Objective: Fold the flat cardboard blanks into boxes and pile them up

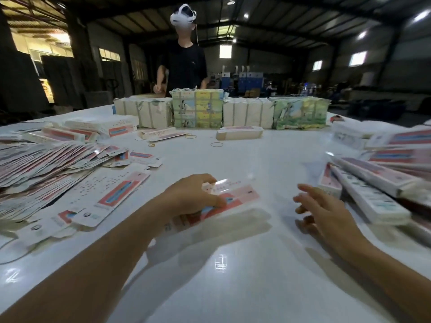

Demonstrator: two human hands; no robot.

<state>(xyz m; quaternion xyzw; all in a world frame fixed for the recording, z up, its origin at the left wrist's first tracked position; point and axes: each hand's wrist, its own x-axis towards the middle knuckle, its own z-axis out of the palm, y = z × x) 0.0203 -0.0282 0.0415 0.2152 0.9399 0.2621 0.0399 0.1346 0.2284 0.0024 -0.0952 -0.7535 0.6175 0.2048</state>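
My left hand (193, 197) grips a flat white, pink and red cardboard blank (235, 194) just above the white table (233, 264); the blank is blurred by motion. My right hand (319, 210) hovers to its right, fingers spread and relaxed, holding nothing. A big heap of flat blanks (46, 178) lies fanned out at the left. Folded long boxes (373, 192) are piled at the right edge.
Bundled stacks of blanks (197, 108) stand in a row at the table's far side, with a person (184, 59) in a headset behind them. One folded box (240, 132) and loose rubber bands (217, 144) lie mid-table. More folded boxes (93, 129) sit at the far left.
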